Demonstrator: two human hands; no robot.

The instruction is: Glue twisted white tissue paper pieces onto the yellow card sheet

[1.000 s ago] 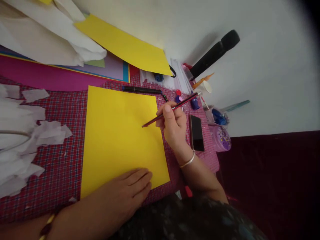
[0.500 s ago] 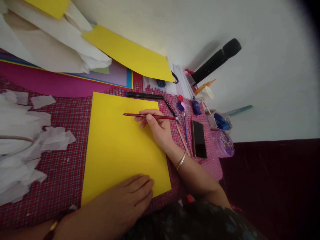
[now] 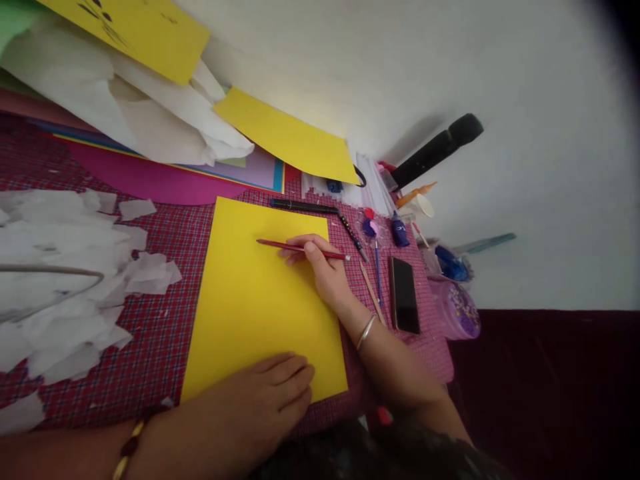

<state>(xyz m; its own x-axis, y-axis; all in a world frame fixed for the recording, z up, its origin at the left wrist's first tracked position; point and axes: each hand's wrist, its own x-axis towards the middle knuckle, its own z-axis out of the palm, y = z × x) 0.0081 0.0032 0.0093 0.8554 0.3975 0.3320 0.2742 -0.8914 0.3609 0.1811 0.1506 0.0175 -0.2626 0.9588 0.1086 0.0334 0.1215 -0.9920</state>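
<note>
A yellow sheet of paper [image 3: 250,300] lies on a red checked cloth [image 3: 150,347]. My left hand [image 3: 265,397] rests flat on the sheet's near edge, fingers stretched out. My right hand [image 3: 320,270] is closed round a red pencil [image 3: 295,248], which lies almost level with its tip pointing left over the upper part of the sheet. A metal bangle sits on my right wrist.
A black marker [image 3: 303,207] lies just beyond the sheet. A black phone [image 3: 404,295], pens, small paint bottles and a purple jar [image 3: 457,313] crowd the right. Torn white tissue [image 3: 65,293] lies left; coloured sheets [image 3: 165,180] and more yellow paper [image 3: 290,137] lie behind.
My right hand has swung the pencil from a raised slant down to nearly level, tip now over the sheet's upper middle. The left hand stays put; the view has shifted.
</note>
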